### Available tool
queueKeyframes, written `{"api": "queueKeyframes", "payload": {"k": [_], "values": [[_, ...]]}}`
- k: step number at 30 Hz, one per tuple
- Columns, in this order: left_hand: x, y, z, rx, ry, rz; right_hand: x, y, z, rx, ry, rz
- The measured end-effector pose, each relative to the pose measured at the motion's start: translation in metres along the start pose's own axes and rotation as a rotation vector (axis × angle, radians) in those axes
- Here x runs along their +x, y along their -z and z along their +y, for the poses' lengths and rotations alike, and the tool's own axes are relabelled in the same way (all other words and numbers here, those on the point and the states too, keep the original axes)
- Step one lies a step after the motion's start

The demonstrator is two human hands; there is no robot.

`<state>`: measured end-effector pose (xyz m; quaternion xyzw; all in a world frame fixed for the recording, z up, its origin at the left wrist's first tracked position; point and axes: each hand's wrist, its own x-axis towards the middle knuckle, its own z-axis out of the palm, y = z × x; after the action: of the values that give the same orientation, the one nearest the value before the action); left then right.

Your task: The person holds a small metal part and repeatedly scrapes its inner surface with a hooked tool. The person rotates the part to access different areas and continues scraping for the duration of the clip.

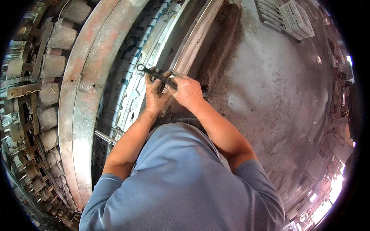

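Note:
A dark wrench (pixel 158 77) with a ring end lies slantwise across both my hands. Its ring points to the upper left, above the bright metal edge of a long frame (pixel 135 92). My right hand (pixel 187 91) is closed around the wrench's near end. From below, my left hand (pixel 156 95) grips the shaft with thumb and fingers, close beside the right hand. Whether the ring touches the small bolt-like part under it, I cannot tell. Some fingertips of both hands are hidden behind the wrench and each other.
To the left runs a long, curved metal panel (pixel 83 92) with reddish smears. A bright metal rod (pixel 105 137) sticks out near my left forearm. A long rail (pixel 198 36) runs beyond my hands. On the grey floor (pixel 262 92) at the far right stands a pale slatted crate (pixel 296 19).

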<state>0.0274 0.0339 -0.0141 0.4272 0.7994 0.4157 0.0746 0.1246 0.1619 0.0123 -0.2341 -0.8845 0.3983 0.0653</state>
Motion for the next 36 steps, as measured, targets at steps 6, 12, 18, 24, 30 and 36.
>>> {"api": "queueKeyframes", "payload": {"k": [6,12,18,24,30,36], "values": [[-0.001,0.001,0.003,-0.105,0.074,0.010,0.006,-0.002,-0.002,-0.032,0.057,0.057],[-0.004,-0.005,-0.003,-0.161,0.057,0.029,0.004,0.015,0.002,0.137,-0.031,-0.075],[-0.003,-0.003,0.007,-0.139,0.129,0.035,-0.008,0.001,0.026,0.426,-0.141,0.273],[-0.002,-0.003,0.009,-0.169,0.163,0.019,-0.003,0.001,0.035,0.375,-0.201,0.195],[-0.003,-0.003,0.003,-0.234,0.155,-0.004,0.005,0.010,0.018,0.216,-0.108,0.170],[-0.005,-0.005,-0.006,-0.299,0.144,0.023,0.009,0.007,0.016,0.178,-0.142,0.153]]}}
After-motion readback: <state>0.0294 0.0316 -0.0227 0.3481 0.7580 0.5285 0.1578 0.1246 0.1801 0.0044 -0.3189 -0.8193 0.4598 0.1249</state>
